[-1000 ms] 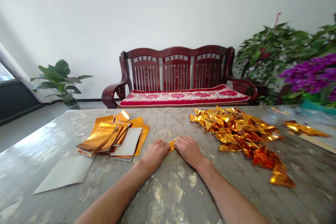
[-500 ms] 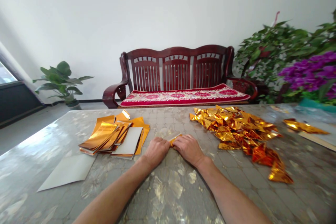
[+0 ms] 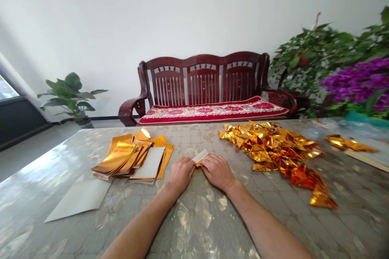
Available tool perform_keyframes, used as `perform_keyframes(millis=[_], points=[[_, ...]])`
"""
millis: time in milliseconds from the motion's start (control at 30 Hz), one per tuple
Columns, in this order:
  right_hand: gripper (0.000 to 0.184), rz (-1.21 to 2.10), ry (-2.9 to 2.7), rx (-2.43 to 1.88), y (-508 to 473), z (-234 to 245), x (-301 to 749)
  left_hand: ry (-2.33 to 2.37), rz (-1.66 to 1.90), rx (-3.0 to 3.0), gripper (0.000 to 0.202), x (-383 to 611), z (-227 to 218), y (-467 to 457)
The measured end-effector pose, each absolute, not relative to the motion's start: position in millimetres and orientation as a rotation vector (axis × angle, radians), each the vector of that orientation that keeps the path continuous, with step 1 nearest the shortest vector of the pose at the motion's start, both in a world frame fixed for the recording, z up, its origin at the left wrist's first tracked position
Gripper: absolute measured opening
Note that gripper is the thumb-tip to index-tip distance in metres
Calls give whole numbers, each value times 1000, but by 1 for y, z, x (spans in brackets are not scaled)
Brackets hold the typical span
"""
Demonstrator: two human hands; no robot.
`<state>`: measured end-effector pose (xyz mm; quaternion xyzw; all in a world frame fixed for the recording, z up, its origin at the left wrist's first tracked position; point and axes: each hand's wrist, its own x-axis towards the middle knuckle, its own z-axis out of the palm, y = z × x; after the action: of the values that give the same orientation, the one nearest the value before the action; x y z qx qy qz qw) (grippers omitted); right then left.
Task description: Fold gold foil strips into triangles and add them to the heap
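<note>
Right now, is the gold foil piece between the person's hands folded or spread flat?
Folded: the gold foil piece between the left hand and right hand shows white back and gold face together.

No readable lettering, label, number or sign on the gold foil sheets (image 3: 115, 157) left of centre, the small folded foil piece (image 3: 200, 158) at centre, the crumpled foil pile (image 3: 270, 147) right of centre, or the red bench cushion (image 3: 212, 110) above them.

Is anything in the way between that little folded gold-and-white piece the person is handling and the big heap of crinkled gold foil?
Only the person's right hand, which lies against the folded piece on the side facing the gold foil heap. No other object shows between them.
</note>
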<state>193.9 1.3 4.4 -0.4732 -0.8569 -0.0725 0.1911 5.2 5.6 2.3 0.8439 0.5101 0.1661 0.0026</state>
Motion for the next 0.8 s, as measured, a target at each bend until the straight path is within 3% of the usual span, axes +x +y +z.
perform_keyframes(millis=[800], points=[[19, -76, -2313, -1435, 12, 2, 188, 1629, 736, 2262, 17, -5, 1, 4]])
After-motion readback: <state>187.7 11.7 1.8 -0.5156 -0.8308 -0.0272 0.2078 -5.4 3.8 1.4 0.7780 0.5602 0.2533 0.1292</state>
